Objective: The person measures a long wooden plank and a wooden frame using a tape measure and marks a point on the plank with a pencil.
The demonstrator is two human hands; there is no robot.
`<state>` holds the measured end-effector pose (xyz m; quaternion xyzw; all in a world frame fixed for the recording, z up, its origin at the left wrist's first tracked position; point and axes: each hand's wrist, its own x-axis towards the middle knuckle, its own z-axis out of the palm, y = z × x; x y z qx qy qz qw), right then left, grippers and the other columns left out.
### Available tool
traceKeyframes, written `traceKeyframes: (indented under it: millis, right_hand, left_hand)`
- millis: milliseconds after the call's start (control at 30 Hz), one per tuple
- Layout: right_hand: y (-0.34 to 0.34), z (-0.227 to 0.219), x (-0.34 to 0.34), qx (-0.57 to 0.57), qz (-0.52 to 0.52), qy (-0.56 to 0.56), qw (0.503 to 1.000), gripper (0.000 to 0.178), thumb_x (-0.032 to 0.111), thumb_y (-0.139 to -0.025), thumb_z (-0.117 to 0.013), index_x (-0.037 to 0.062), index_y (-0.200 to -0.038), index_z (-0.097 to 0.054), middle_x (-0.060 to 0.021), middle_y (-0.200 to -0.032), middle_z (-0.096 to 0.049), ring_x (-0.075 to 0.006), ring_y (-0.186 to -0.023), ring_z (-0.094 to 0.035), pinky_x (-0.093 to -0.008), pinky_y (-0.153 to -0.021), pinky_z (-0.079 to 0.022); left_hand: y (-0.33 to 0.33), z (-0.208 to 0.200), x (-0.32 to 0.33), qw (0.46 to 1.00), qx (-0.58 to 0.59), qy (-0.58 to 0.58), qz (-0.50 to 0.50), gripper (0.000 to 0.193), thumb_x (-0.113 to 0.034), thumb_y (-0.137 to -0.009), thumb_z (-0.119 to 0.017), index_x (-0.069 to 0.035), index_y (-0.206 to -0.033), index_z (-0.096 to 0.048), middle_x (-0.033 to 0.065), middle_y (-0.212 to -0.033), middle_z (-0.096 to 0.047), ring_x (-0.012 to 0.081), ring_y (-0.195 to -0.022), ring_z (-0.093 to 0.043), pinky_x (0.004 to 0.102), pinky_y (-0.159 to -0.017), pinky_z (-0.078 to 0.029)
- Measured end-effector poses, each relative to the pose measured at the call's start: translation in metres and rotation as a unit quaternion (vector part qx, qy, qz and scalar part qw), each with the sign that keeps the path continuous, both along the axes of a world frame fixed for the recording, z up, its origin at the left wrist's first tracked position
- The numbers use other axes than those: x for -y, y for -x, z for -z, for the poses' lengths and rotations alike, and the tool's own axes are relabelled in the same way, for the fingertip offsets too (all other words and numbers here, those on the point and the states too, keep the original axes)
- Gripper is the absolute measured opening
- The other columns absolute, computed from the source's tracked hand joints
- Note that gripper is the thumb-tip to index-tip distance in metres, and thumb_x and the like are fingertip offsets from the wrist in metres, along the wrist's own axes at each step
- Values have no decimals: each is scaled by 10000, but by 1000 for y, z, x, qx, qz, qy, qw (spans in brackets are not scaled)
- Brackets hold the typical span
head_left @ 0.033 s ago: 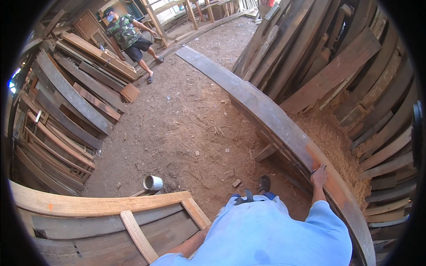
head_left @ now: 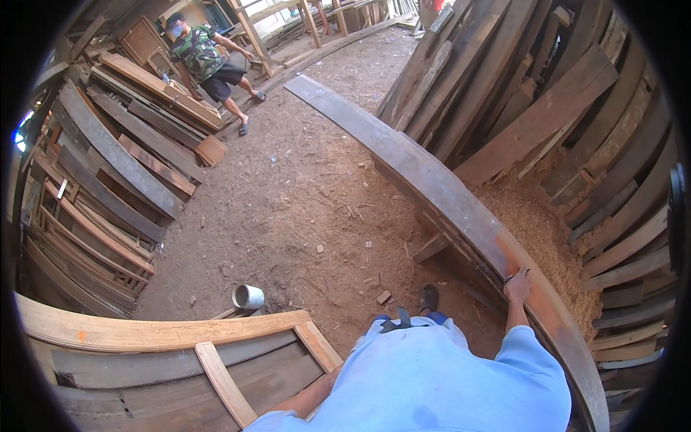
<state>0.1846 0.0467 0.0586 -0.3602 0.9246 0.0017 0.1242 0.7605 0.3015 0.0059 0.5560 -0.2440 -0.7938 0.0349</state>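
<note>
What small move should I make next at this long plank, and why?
Perhaps bring your left hand to the plank too: only your right hand shows there, beside a reddish patch, while your left forearm runs out of sight behind the blue shirt.

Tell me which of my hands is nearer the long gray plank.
Right. Your right hand is on the plank; your left forearm is well left of it, by the wooden frame, hand hidden.

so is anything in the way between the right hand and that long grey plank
Nothing visible is: the right hand is at the long plank, beside the reddish-brown patch on its upper face. Whether something thin lies under the hand can't be seen.
</note>
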Motion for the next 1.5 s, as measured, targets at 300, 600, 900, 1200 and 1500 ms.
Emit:
traceKeyframes:
  millis: [300, 600, 900, 1200, 1500]
  right_hand:
    - [1, 3, -1, 0, -2, 4, 1000, 574, 188, -938, -562, 81, -1473, -386, -180, -1555, -392, -443, -1300, -490, -544, -1051, -453]
    - [-1, 6, 0, -22, -5, 21, 1000, 563, 188, -939, -568, 79, -1462, -389, -184, -1547, -398, -445, -1294, -495, -545, -1040, -459]
    - [12, 32, -2, -54, -23, 25, 998, 603, 178, -924, -584, 28, -1470, -377, -234, -1518, -422, -446, -1283, -520, -526, -1047, -452]
    - [-90, -45, 106, 265, -311, 116, 905, 478, 241, -866, -661, 39, -1297, -627, -230, -1199, -681, -364, -1118, -657, -436, -963, -514]
    - [-263, -56, 148, 411, -642, -44, 646, 702, 378, -872, -710, -24, -1403, -486, -285, -1223, -653, -410, -1142, -643, -456, -957, -514]
  left_hand:
    - [1, 1, 1, 1000, -10, 1, 2, 860, -689, -915, -531, -22, -1452, -451, 213, -1405, -555, 318, -1248, -579, 520, -911, -560]
    - [-1, 3, 6, 1000, -12, -1, 11, 854, -692, -923, -517, -27, -1456, -450, 211, -1409, -553, 317, -1249, -579, 520, -904, -565]
    - [7, 5, 16, 1000, -26, 6, 7, 849, -695, -931, -503, -33, -1459, -449, 209, -1413, -550, 317, -1249, -579, 519, -897, -571]
    - [70, 7, 177, 983, 43, 84, 155, 766, -662, -977, -437, -27, -1392, -542, 186, -1315, -630, 290, -1109, -665, 483, -874, -579]
    - [163, -43, 265, 883, -2, 275, -381, 336, -280, -1028, -573, -21, -1233, -635, 35, -972, -680, 106, -769, -622, 280, -670, -536]
